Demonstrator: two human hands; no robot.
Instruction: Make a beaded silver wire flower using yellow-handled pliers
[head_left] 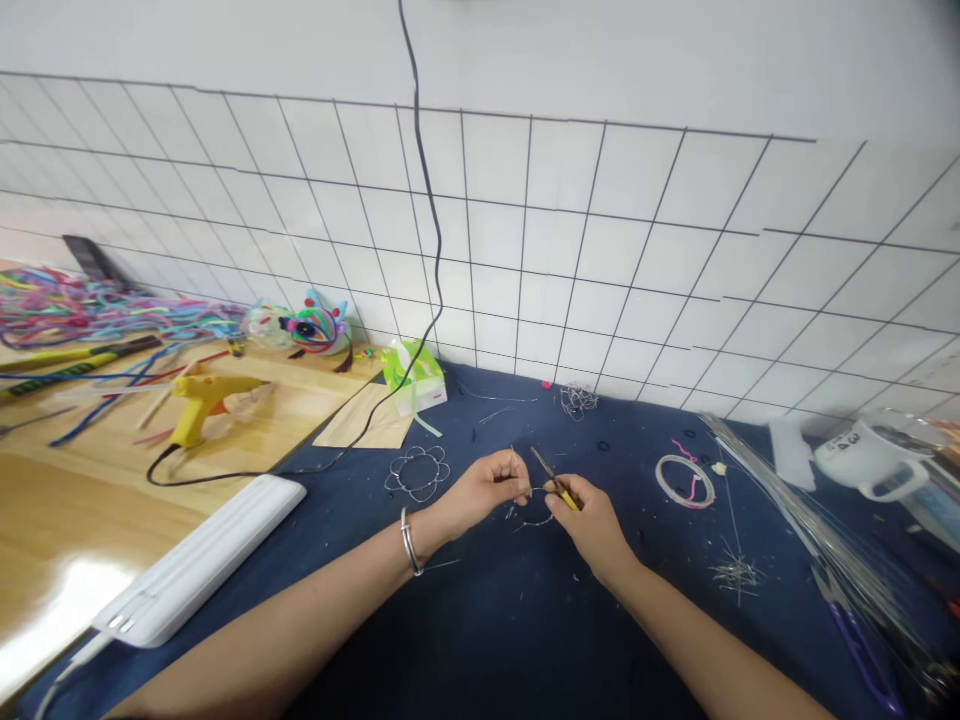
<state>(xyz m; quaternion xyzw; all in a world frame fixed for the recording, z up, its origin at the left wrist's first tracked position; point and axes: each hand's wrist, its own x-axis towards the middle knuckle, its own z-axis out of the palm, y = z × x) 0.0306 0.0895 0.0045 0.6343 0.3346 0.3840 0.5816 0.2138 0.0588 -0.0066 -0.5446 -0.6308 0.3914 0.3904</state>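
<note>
Near the middle of the dark blue cloth (517,630), my left hand (491,490) pinches a thin wire ring (536,522) at its left side. My right hand (589,520) is closed around small pliers (566,494) with yellow handles, their dark jaws pointing up and left, apart from my left fingers. The right fingers are also at the right side of the ring. A flower-shaped wire piece (418,473) lies on the cloth to the left of my left hand.
At left are a white power bank (206,560), a yellow glue gun (199,405) and pipe cleaners (112,310). A black cable (431,200) hangs in front. At right lie a tape roll (685,481), long wires (795,500), purple scissors (859,640) and a white mug (862,460).
</note>
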